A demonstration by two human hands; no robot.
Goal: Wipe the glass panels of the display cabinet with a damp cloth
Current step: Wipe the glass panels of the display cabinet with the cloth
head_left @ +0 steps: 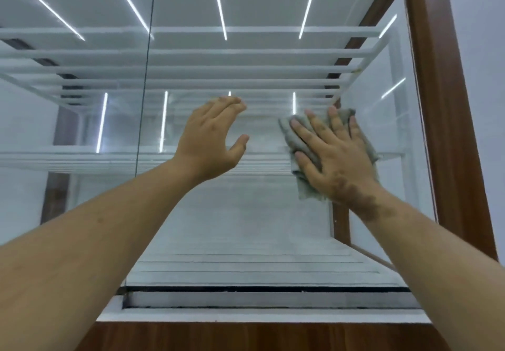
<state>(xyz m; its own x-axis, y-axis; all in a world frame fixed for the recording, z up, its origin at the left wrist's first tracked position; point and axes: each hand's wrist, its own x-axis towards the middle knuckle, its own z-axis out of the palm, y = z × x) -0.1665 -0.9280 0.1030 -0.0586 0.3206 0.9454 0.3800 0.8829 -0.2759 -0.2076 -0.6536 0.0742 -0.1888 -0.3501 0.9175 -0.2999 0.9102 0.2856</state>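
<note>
Cloth (297,143) under right hand (336,156), wooden frame (448,121) beside

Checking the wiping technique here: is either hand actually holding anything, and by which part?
The right hand presses the grey cloth flat against the glass panel with spread fingers over its middle, no gripping. The left hand holds nothing.

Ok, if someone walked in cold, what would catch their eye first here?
Probably the right hand pressing a grey cloth flat against the glass panel, right of centre. Beside it, the left hand is raised, open and empty. Bright light strips streak across the top.
</note>
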